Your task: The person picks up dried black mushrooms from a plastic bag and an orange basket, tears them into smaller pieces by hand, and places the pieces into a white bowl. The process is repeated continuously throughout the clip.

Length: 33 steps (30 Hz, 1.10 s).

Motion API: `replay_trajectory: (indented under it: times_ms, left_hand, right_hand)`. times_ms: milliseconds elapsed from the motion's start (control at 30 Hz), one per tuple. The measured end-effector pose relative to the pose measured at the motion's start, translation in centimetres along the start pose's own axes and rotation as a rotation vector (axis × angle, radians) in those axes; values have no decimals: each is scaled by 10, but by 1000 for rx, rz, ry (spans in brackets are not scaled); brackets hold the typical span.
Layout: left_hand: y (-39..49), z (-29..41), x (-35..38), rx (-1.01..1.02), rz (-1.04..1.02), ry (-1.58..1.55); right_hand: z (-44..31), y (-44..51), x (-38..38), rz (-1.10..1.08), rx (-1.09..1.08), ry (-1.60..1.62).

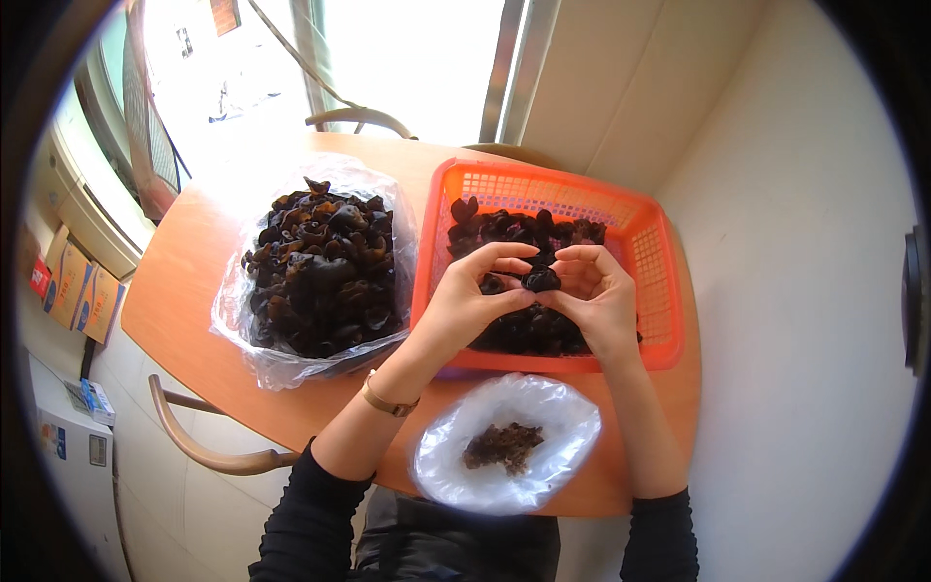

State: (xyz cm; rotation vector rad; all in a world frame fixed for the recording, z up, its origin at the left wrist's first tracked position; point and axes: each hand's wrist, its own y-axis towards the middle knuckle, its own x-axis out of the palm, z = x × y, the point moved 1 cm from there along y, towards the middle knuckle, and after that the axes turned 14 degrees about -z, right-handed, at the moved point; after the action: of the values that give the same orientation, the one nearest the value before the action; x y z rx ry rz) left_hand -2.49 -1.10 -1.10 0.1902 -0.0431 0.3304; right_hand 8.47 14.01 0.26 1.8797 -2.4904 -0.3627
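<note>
Both my left hand [486, 285] and my right hand [593, 295] pinch one dark wood ear mushroom [541, 278] between thumbs and fingers. They hold it above an orange-red plastic basket [658, 356], in which many black wood ear mushrooms [534, 331] lie, partly hidden by my hands. Left of the basket, a clear plastic bag [273, 367] stands open, heaped with dark brown wood ears [327, 269]. Nearest my body, a container lined with a clear plastic bag [444, 473] holds a small clump of brown scraps [503, 447].
Everything rests on a light wooden table [182, 291] with curved edges. A pale wall [800, 291] runs close along its right side. A chair's curved wooden arm [218, 458] is at the lower left, with orange boxes [80, 291] beyond. A bright glazed opening lies behind the table.
</note>
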Motion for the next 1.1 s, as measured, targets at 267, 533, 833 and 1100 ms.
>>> replay_trajectory:
  times_ms: [267,533,833,1100]
  left_hand:
    - [1,1,0,154,2,-41]
    - [0,1,-4,-24,38,-413]
    - [-3,8,-5,-14,37,-522]
    - [0,-1,-2,7,117,-177]
  right_hand:
    - [-5,-5,9,115,-251,-474]
    - [-3,-3,8,145,-237,-296]
    - [-3,-3,5,95,-171,-263]
    - [-5,-5,8,-17,-283,-251]
